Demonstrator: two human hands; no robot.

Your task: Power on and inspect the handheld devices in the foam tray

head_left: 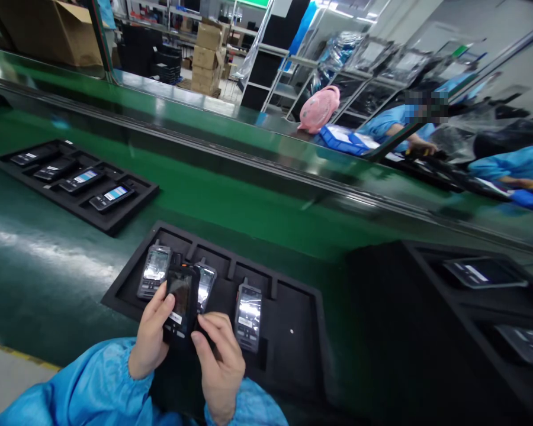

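Observation:
My left hand point(153, 334) and my right hand point(220, 355) both grip a black handheld phone-like device point(180, 302), held upright over a black foam tray point(288, 337). The left hand wraps its left side with the thumb on the screen. The right hand's fingers pinch its lower right edge. Three similar devices lie in the tray's slots: one at the left point(154, 271), one partly hidden behind the held device point(206, 283), one to the right point(249, 313). The tray's rightmost slot holds nothing. Both sleeves are light blue.
The tray rests on a green conveyor belt point(231, 207). Another black tray point(77, 177) with several lit devices lies farther left. A stack of black trays point(471, 307) with devices stands at the right. People in blue work beyond the belt near a pink fan point(320, 109).

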